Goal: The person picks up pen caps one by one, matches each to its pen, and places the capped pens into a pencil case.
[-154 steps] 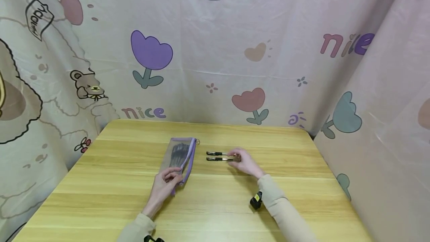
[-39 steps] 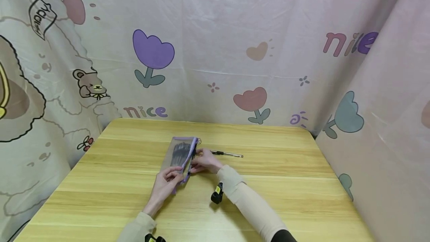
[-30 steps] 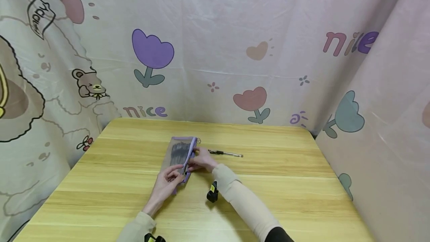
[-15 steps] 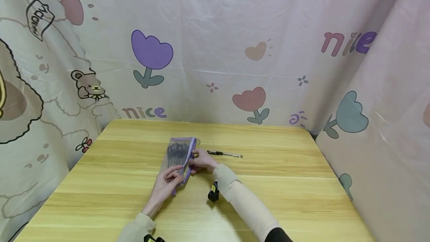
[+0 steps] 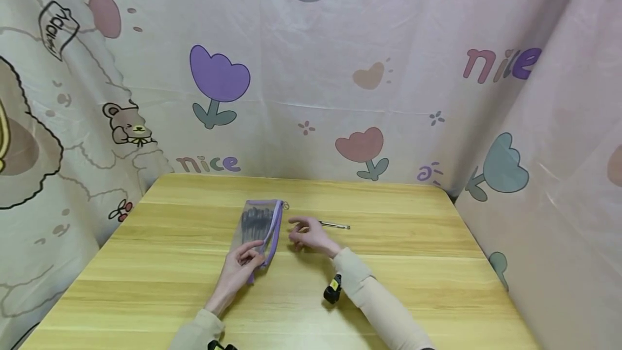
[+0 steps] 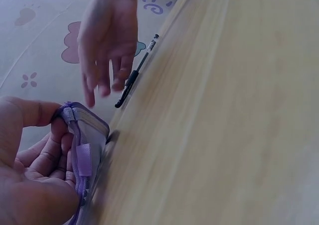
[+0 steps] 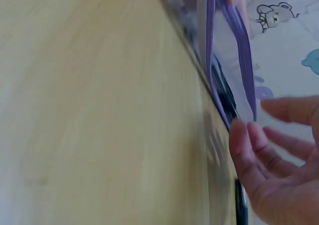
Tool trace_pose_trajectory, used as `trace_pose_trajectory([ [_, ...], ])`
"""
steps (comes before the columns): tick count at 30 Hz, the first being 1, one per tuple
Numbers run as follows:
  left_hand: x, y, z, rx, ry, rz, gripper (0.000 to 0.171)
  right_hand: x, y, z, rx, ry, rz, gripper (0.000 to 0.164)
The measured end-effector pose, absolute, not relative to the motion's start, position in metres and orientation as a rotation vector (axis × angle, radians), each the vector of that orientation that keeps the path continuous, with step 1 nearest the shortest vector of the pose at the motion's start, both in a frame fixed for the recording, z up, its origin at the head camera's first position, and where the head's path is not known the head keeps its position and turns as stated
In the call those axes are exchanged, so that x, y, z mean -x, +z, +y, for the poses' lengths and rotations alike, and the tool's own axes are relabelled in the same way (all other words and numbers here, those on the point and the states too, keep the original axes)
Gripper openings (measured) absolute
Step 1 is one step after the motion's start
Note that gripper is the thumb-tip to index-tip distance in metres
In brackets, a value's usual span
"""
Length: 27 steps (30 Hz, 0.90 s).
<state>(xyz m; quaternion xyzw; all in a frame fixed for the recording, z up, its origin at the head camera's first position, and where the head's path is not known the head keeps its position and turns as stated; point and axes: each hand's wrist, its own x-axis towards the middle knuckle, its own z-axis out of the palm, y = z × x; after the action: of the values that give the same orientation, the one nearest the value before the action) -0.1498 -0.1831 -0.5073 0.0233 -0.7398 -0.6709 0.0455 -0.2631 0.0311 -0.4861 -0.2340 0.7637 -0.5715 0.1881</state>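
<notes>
A see-through pencil case (image 5: 245,236) with purple trim lies on the table, several dark pens (image 5: 257,220) inside it. Its zipped side gapes in the right wrist view, where a purple zipper edge (image 7: 245,60) stands apart from the other. My left hand (image 5: 238,266) pinches the case's near edge between thumb and fingers. My right hand (image 5: 311,234) is just right of the case, holding nothing, its fingers loosely bent and apart. Behind it lies one black-and-clear pen (image 5: 336,225), partly hidden by the hand in the head view and seen whole in the left wrist view (image 6: 134,75).
The wooden table (image 5: 413,274) runs up to a patterned curtain (image 5: 311,69) at the back and both sides. A black wrist camera (image 5: 332,289) hangs below my right sleeve. A small ring (image 5: 285,206) sits at the case's far corner.
Of two pens lying on the table at first, one went with my right hand to the case's opening. Now that hand has drawn back to the right without it. My left hand keeps its hold.
</notes>
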Motion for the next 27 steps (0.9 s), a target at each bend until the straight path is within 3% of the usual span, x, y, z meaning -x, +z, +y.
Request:
trace_pose_trajectory([
  [5,0.15,-0.507,-0.183,-0.061,-2.035,-2.265,0.039,0.267,-0.486,0.065,0.812,-1.512,2.407,0.059],
  [17,0.149,-0.507,-0.184,-0.064,-2.044,-2.264,0.039,0.287,-0.491,0.111,0.638,-1.257,2.833,0.063],
  [27,0.149,-0.507,-0.184,-0.08,-2.043,-2.26,0.04,0.296,-0.493,0.111,0.543,-1.098,2.902,0.048],
])
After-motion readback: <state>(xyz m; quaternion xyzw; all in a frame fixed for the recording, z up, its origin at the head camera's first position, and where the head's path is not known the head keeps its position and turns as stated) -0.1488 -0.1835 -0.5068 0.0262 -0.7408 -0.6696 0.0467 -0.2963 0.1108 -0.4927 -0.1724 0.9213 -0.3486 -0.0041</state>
